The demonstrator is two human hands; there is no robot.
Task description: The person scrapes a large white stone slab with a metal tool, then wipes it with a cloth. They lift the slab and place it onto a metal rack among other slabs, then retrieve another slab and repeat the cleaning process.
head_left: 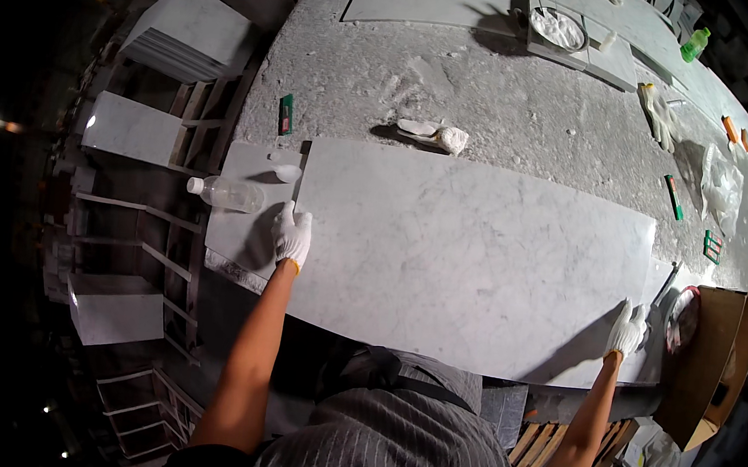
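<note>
A large white marble slab with grey veins lies across the worktable in front of me. My left hand, in a white knit glove, grips its left edge, fingers pointing away from me and thumb over the top face. At the right end, my right hand, gloved the same way, holds the slab's edge with fingers stretched along it. Undersides of both hands are hidden. Beside my left hand, a clear plastic bottle lies on its side on a smaller marble piece, near a white plastic spoon.
Beyond the slab lies a crumpled white glove on the dusty grey table. A pan of white paste stands farther back. A cardboard box is at the right edge; stacked marble tiles stand at left.
</note>
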